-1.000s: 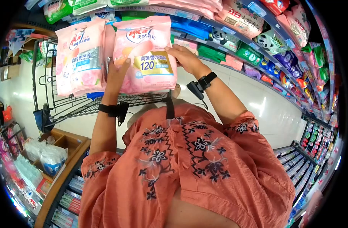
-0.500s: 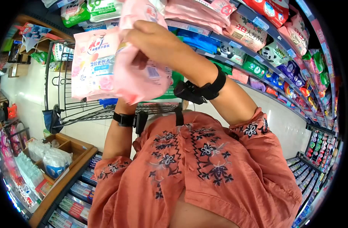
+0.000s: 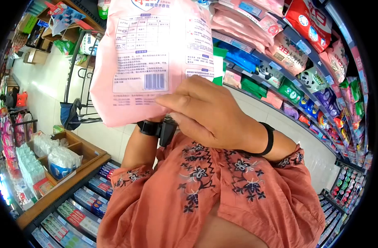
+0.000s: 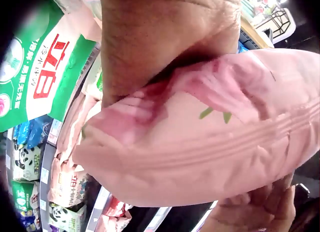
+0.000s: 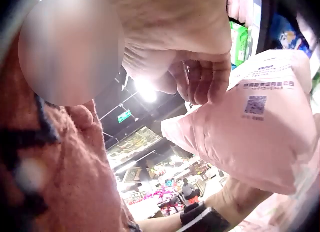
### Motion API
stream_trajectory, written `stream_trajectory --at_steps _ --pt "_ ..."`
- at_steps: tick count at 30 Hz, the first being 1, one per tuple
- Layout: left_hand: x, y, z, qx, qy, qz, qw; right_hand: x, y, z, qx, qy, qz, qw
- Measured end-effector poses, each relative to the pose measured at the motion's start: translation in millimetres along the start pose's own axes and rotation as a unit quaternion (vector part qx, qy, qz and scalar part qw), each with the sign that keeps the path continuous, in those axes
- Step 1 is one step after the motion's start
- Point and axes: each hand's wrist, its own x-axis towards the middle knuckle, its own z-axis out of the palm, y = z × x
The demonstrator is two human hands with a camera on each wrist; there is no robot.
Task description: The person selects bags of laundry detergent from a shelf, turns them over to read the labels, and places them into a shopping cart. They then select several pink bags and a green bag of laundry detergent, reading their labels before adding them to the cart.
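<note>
A pink bag of soap powder (image 3: 156, 62) is held up in front of me, its printed back with tables, small text and a barcode (image 3: 154, 81) facing me. My left hand (image 4: 170, 36) holds the bag from behind and below; its fingers are hidden by the bag. Over the lower right of the bag lies my right hand (image 3: 209, 109), index finger out towards the print just under the barcode, its other fingers loosely bent with nothing in them. The right wrist view shows those fingers right at the bag's edge.
Behind the bag a wire shopping cart (image 3: 73, 78) partly shows. A green-and-white bag (image 4: 45, 66) is close beside the left wrist. Shelves of detergent bags (image 3: 294, 49) run along the right. A wooden divided bin (image 3: 87, 151) and shelves of boxes (image 3: 79, 215) stand at lower left.
The soap powder bag has been turned from its front to its back and brought nearer. My right hand has let go of its edge and come over the print. The second pink bag is now hidden.
</note>
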Motion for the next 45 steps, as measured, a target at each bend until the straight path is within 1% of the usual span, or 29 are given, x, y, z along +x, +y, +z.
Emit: stream_trajectory --at_steps 3,6,18,21,24,27,30,31,32,33,34,36,39,42,43,45 --pt "6.1 1.2 -0.5 0.001 -0.003 -0.003 1.000 -4.8 7.9 3.6 -0.072 -0.019 -0.004 0.997" --pt "11.1 2.3 -1.9 -0.001 -0.004 -0.007 1.000 -3.4 3.6 8.3 -0.078 -0.016 0.014 0.997" --pt "25.9 4.4 -6.7 0.007 -0.006 -0.023 1.000 2.4 2.2 15.5 -0.105 -0.020 0.012 0.994" --pt "26.5 4.2 -6.2 0.010 -0.008 -0.028 1.000 1.4 8.6 17.8 -0.107 -0.015 -0.005 0.994" --pt "29.4 4.8 -7.3 0.014 -0.009 -0.032 0.999 7.0 1.4 15.2 -0.104 -0.018 0.019 0.994" --pt "32.4 4.9 -7.0 0.020 -0.012 -0.037 0.999 8.4 6.8 17.9 -0.109 -0.005 0.000 0.994" --pt "38.5 5.7 -6.0 0.038 -0.015 -0.042 0.998 10.6 8.5 15.5 -0.133 -0.029 -0.018 0.990" --pt "40.6 4.7 -8.3 0.050 -0.015 -0.048 0.997 14.8 6.4 11.2 -0.129 -0.060 -0.037 0.989" --pt "41.0 4.0 -11.6 0.058 -0.014 -0.062 0.996 8.5 12.6 15.4 -0.099 -0.045 -0.006 0.994" --pt "41.7 4.2 -14.8 0.062 -0.014 -0.076 0.995 11.0 9.9 11.8 -0.091 -0.066 0.016 0.994" --pt "41.1 2.8 -18.0 0.065 -0.012 -0.093 0.994 14.9 7.8 8.3 -0.069 -0.067 0.031 0.995" --pt "39.4 2.2 -23.2 0.071 -0.012 -0.120 0.990 21.0 5.4 -0.8 -0.056 -0.043 0.009 0.997" --pt "38.1 -1.3 -32.0 0.078 -0.013 -0.149 0.986 27.4 13.3 -17.3 -0.077 -0.026 0.027 0.996" --pt "39.5 -1.7 -36.6 0.081 -0.021 -0.163 0.983 43.0 29.5 -43.3 -0.140 0.043 0.024 0.989" --pt "38.7 -2.3 -39.4 0.083 -0.022 -0.166 0.982 51.0 39.5 -52.1 -0.183 0.068 0.030 0.980" --pt "39.9 -3.7 -40.9 0.085 -0.027 -0.171 0.981 74.4 45.9 -81.1 -0.227 0.073 0.086 0.968"
